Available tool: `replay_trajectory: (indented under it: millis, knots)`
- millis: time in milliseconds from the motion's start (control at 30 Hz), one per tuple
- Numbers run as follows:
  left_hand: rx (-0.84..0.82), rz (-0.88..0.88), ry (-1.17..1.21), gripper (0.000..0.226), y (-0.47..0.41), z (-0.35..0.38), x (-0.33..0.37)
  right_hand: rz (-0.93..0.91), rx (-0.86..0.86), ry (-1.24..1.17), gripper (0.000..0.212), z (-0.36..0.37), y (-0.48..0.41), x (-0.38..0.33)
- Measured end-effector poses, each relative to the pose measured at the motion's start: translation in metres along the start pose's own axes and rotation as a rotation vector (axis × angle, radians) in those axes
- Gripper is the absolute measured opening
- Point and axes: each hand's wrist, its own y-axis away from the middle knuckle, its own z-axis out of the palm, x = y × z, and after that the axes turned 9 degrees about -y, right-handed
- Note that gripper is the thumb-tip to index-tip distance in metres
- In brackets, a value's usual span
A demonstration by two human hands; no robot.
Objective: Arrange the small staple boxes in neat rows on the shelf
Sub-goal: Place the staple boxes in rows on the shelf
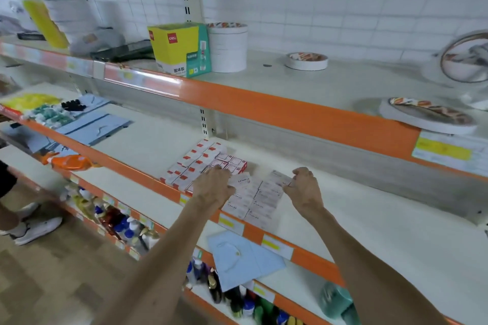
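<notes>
On the middle shelf, red-and-white staple boxes sit packed in rows at the left. Your left grip curls over their right edge, touching the white staple boxes; whether it clasps one cannot be told. Your right grip pinches the farthest white box

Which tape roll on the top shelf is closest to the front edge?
The flat tape roll far right, rim at the orange lip; the others sit farther back.

The person's two forearms are bare and lean; the left hand and right hand are bare too.
</notes>
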Motion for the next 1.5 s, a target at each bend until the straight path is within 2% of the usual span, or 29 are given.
replay_trajectory:
  millis: [200, 333, 467, 733, 833, 1100, 1500]
  knots:
    - [-0.052, 0.166, 0.017, 0.046, -0.055, 0.014, -0.004, 0.081, 0.063, 0.017, 0.049, 0.011, -0.019, 0.009]
    - [-0.098, 0.285, -0.008, 0.047, -0.093, 0.018, -0.002, 0.134, 0.100, 0.033, 0.047, 0.015, -0.026, 0.012]
    - [-0.078, 0.382, -0.011, 0.043, -0.124, 0.026, 0.001, 0.148, 0.128, 0.044, 0.047, 0.024, -0.039, 0.014]
    - [-0.115, 0.491, -0.125, 0.050, -0.167, 0.048, 0.004, 0.141, 0.081, 0.088, 0.041, 0.041, -0.056, 0.021]
    - [-0.098, 0.535, -0.181, 0.044, -0.176, 0.057, 0.009, 0.143, 0.055, 0.140, 0.037, 0.044, -0.059, 0.031]
    - [-0.110, 0.531, -0.190, 0.054, -0.189, 0.073, 0.008, 0.122, 0.019, 0.142, 0.040, 0.042, -0.066, 0.037]
    - [-0.140, 0.540, -0.162, 0.055, -0.192, 0.076, 0.006, 0.100, 0.024, 0.073, 0.039, 0.049, -0.072, 0.035]
